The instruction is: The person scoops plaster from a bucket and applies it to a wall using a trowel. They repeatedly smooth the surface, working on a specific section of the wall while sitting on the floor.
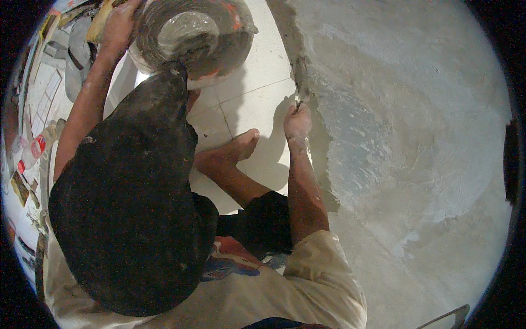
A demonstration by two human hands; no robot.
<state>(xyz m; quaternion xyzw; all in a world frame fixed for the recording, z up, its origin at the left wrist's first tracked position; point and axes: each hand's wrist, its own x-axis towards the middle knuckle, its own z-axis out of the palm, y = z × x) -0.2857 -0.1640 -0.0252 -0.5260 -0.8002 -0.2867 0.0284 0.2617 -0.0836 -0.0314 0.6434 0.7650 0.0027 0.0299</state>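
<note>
My left hand (118, 27) grips the rim of a cement-smeared bucket (235, 49) at the top, which holds wet grey mix. My right hand (297, 120) holds a trowel (301, 77) upright along the ragged edge of a grey plastered surface (405, 137). A large black shape (126, 203), apparently headwear, hides part of the view between my arms. My bare foot (244, 145) is on the pale tiles (203, 120).
Along the left lie grey strips (76, 55), a yellowish piece (96, 24), a plastic bottle with red parts (33, 151) and scattered scraps (22, 192). A thin metal-edged object (457, 315) shows at the lower right.
</note>
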